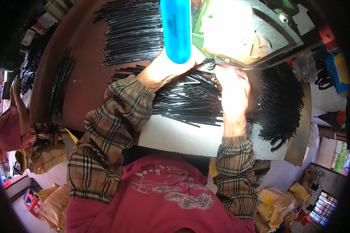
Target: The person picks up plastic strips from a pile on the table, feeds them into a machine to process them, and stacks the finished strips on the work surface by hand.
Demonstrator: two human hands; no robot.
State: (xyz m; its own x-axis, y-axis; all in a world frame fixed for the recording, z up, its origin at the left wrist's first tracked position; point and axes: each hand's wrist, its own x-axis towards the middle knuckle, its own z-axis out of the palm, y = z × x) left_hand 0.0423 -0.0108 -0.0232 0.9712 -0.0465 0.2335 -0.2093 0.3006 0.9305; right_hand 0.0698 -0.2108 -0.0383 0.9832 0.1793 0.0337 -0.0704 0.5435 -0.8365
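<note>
My left hand (169, 69) reaches in to the working point of a green-bodied machine (237, 35) with a pale metal plate, washed out by bright light. A bright blue rounded bar (177, 31) hides part of that hand, whose visible fingers are pressed together. Across the machine's small round metal part, my right hand (234, 87) has its fingers bent and pinched. What either hand holds is lost in the glare. Under and between my hands lies a loose pile of thin black strips (188, 97), some touching my right wrist. Checked sleeves cover both forearms.
Thick rows of black strips (132, 33) cover the brown tabletop (85, 77) at the back left, with a smaller bundle (62, 83) farther left. Black looped strips (280, 105) hang at right over the white board (175, 136). At far left sits another person (13, 124); sacks (276, 206) stand on the floor.
</note>
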